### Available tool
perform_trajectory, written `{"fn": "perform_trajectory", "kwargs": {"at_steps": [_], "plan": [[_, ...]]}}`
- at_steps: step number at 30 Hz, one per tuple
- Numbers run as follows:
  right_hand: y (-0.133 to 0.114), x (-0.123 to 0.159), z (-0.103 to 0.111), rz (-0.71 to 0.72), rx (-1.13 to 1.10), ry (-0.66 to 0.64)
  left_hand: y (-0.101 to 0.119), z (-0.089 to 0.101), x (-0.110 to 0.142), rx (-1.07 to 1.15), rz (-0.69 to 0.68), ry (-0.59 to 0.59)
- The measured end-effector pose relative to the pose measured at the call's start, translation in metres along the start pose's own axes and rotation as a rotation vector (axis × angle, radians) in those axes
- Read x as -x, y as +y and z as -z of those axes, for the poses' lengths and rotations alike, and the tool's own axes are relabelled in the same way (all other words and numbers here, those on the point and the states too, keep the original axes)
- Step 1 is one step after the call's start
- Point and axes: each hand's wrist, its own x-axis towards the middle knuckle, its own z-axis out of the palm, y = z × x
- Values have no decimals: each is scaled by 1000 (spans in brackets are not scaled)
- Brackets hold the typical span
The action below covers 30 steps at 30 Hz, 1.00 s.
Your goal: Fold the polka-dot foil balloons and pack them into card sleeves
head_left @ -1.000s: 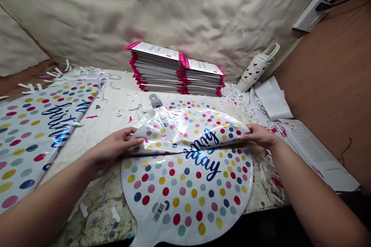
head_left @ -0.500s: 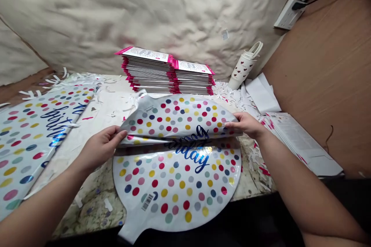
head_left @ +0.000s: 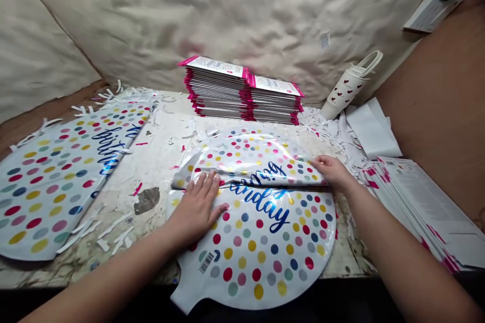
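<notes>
A round foil balloon (head_left: pixel 261 257) printed with coloured dots and blue script lies on the marble-like table (head_left: pixel 159 171), its far half folded towards me. My left hand (head_left: pixel 197 212) rests flat on the balloon, fingertips on the folded flap (head_left: pixel 250 161), holding nothing. At the flap's right end, my right hand (head_left: pixel 331 171) pinches the foil fold. A barcode and the balloon's neck (head_left: pixel 185 295) show at the near edge. The fold hides the far half's underside and part of the script.
A second dotted foil balloon (head_left: pixel 64 181) lies at the left. Behind stand two stacks of pink-edged printed cards (head_left: pixel 238 91). A heart-patterned white bag (head_left: pixel 346 88), white paper strips and printed sheets (head_left: pixel 424 207) lie to the right. Cream cloth and a wooden board bound the table.
The flap has been folded lower over the balloon. My left hand has let go of its edge and now presses flat on the foil. The view has shifted slightly.
</notes>
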Motion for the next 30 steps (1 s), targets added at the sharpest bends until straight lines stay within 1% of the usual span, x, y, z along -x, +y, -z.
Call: {"fn": "perform_trajectory", "kwargs": {"at_steps": [2, 4, 7, 8, 9, 10, 11, 12, 13, 14, 15, 17, 18, 19, 20, 21, 22, 23, 25, 26, 27, 28, 29, 30], "plan": [[1, -6, 0, -43, 75, 66, -2, -4, 7, 11, 30, -50], [1, -11, 3, -89, 172, 142, -6, -3, 11, 28, 52, -74], [-11, -11, 6, -139, 316, 261, -7, -1, 13, 48, 88, -80], [-19, -7, 4, -115, 367, 311, -5, -1, 13, 50, 100, -72], [-29, 0, -1, -48, 418, 355, -2, -1, 13, 53, 110, -62], [-40, 9, -9, 59, 464, 378, 2, -2, 12, 56, 120, -51], [-52, 20, -21, 203, 508, 372, 6, -2, 12, 58, 129, -37], [-65, 33, -36, 357, 533, 308, 10, -3, 11, 54, 135, -15], [-77, 46, -54, 487, 542, 194, 13, -3, 11, 39, 133, 18], [-88, 60, -73, 586, 560, 47, 15, -3, 10, 16, 120, 59], [-97, 72, -93, 660, 583, -59, 17, -3, 10, -8, 95, 102], [-110, 91, -129, 759, 595, -211, 17, -3, 8, -35, 18, 153], [-114, 96, -143, 793, 584, -254, 16, -4, 7, -34, -15, 144], [-114, 99, -152, 808, 569, -287, 14, -5, 6, -26, -37, 114], [-112, 99, -157, 801, 555, -313, 12, -6, 6, -21, -45, 72], [-107, 97, -156, 774, 550, -338, 10, -7, 5, -21, -40, 31], [-98, 94, -149, 729, 554, -361, 9, -7, 5, -25, -29, -4], [-85, 90, -136, 671, 565, -375, 7, -7, 5, -29, -17, -27], [-51, 83, -97, 533, 606, -347, 4, -6, 6, -29, -2, -51], [-33, 82, -75, 449, 635, -286, 4, -4, 5, -23, 4, -62], [-15, 83, -52, 341, 675, -195, 4, -3, 4, -16, 10, -76], [0, 87, -33, 212, 717, -72, 7, -1, 2, -8, 21, -84], [12, 92, -19, 133, 753, 34, 11, 1, -1, -2, 30, -83], [19, 99, -10, 123, 778, 107, 18, 2, -6, 5, 31, -72]]}}
